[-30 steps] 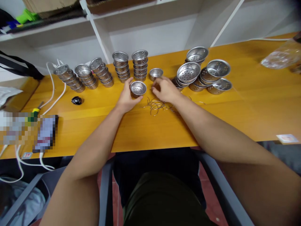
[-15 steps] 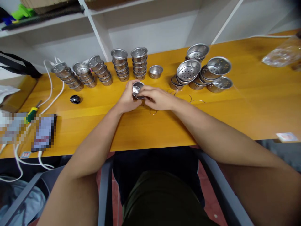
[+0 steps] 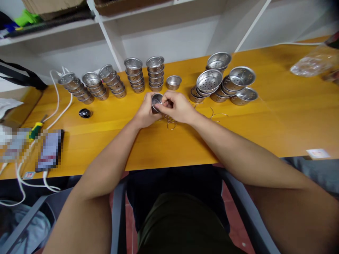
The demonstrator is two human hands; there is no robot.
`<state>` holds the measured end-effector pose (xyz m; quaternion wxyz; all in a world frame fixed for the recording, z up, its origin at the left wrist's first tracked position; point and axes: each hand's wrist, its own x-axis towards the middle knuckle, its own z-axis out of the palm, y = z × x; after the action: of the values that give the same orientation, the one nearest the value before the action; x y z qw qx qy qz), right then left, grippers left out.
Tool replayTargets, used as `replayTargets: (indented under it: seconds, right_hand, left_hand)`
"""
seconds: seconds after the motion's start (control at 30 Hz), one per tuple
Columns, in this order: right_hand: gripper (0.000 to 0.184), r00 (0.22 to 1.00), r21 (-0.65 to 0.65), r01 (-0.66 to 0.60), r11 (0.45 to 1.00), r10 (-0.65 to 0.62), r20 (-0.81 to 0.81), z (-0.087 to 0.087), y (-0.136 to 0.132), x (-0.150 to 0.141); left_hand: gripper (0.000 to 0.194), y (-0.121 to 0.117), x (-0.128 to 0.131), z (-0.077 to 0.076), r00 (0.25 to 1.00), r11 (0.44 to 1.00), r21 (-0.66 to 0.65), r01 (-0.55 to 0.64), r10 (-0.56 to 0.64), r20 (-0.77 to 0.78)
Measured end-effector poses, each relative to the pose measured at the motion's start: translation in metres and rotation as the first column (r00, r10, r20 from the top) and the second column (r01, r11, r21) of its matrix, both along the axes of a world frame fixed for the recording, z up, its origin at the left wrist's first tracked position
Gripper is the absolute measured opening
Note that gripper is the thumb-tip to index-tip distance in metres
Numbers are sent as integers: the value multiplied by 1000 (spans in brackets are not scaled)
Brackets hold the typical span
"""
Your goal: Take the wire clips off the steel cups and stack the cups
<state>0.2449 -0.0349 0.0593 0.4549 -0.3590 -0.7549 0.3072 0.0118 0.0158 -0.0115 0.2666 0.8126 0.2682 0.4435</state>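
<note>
A small perforated metal cup (image 3: pixel 156 100) is tilted in my left hand (image 3: pixel 145 112), its mouth facing me. The fingers and thumb of that hand wrap round the cup's left side and underside. My right hand (image 3: pixel 178 107) is closed in a pinch at the cup's right rim, the thumb reaching over its mouth. What lies between those fingertips is too small to make out. Thin curved wires (image 3: pixel 171 124) lie on the table just below my right hand. More loose wires (image 3: pixel 215 114) are spread to its right.
Stacks of perforated cups (image 3: pixel 134 76) line the back left of the orange table (image 3: pixel 164 151). A single cup (image 3: pixel 174 82) stands beyond my hands. Larger stacked cups (image 3: pixel 224 83) stand at the right. A black rounded object (image 3: pixel 85 113), screwdriver (image 3: pixel 36 129), phone (image 3: pixel 49 150) and white cables are at the left.
My right fingers have drawn back from inside the cup to a pinch at its right rim. The cup has shifted slightly right in my left hand. More wires show beneath.
</note>
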Motion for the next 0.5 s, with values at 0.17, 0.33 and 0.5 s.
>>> replayTargets:
  seconds: [0.17, 0.33, 0.5]
  right_hand:
    - [74, 967, -151, -153, 977, 116, -229, 5, 6, 13]
    - [55, 965, -70, -248, 966, 240, -104, 2, 14, 39]
    - [28, 953, 107, -169, 980, 135, 271, -6, 14, 47]
  left_hand:
    - [88, 1, 0, -2, 999, 999, -33, 6, -4, 50]
    - [105, 18, -17, -13, 973, 976, -96, -196, 206, 108]
    - [111, 34, -29, -15, 944, 955, -160, -250, 277, 178]
